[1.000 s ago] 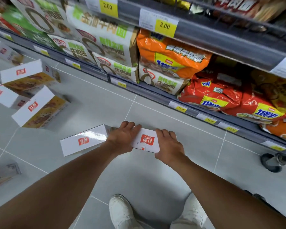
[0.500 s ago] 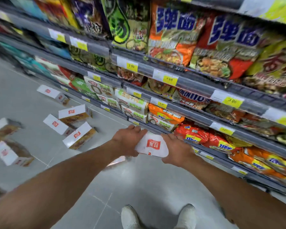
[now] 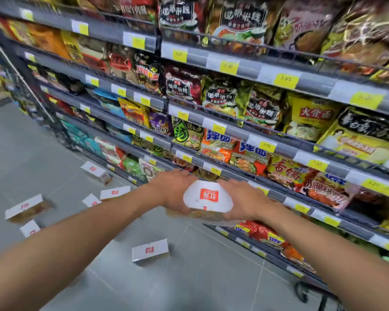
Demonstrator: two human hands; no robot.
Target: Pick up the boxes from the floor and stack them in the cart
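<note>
- Boxes (image 3: 27,207), 6 white ones, lie scattered on the grey floor (image 3: 32,142) to your left, with the nearest box (image 3: 149,251) below your left forearm.
- Your left hand (image 3: 175,191) grips the left end of the held box (image 3: 208,196), which is raised in front of the lower shelves (image 3: 279,196).
- Your right hand (image 3: 243,203) clamps its right end.
- Noodle packets (image 3: 310,117) fill the racks on your right.

1. A shop is shown, namely a supermarket aisle.
2. Tiered grey shelves (image 3: 249,71) are packed with bright noodle packets (image 3: 310,117).
3. Yellow price labels (image 3: 285,80) are fixed along the shelf edges.
4. A grey tiled floor (image 3: 200,283) is seen running beside the shelving.
</note>
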